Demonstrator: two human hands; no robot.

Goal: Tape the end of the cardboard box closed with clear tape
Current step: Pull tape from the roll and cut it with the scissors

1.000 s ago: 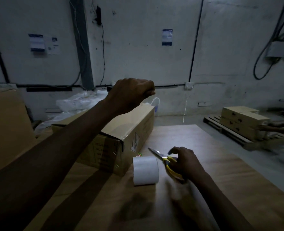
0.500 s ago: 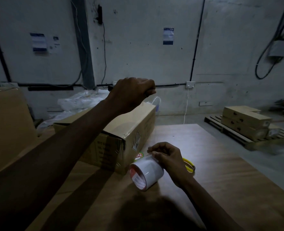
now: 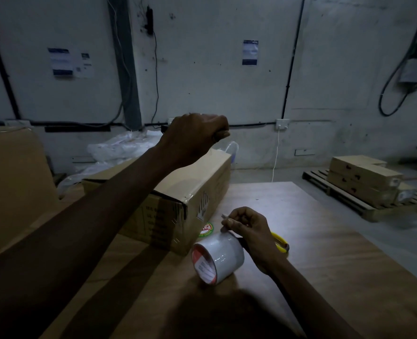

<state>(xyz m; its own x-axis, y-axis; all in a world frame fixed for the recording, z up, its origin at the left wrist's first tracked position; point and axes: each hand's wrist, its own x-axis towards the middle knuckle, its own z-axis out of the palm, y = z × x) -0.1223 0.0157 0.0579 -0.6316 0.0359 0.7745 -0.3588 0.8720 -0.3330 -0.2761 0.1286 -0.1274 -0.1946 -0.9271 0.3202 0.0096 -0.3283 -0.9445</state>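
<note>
A long cardboard box (image 3: 202, 187) lies on the wooden table (image 3: 312, 241), its near end facing me and a glossy band of clear tape along its top. My left hand (image 3: 192, 135) hovers above the box's far end, closed in a fist; a faint clear strip seems to run from it down to the box top. My right hand (image 3: 249, 231) grips the roll of clear tape (image 3: 221, 255), which is tilted with its red-and-white core toward me and rests on the table just right of the box's near corner.
Yellow-handled scissors (image 3: 279, 243) lie on the table behind my right hand. A round green and red label (image 3: 206, 230) sits by the box corner. A big carton (image 3: 11, 182) stands at left. Stacked boxes on a pallet (image 3: 364, 182) are on the floor at right.
My right hand has let go of the scissors, left them on the table and taken the tape roll, tipping it onto its edge. My left hand has stayed raised over the box.
</note>
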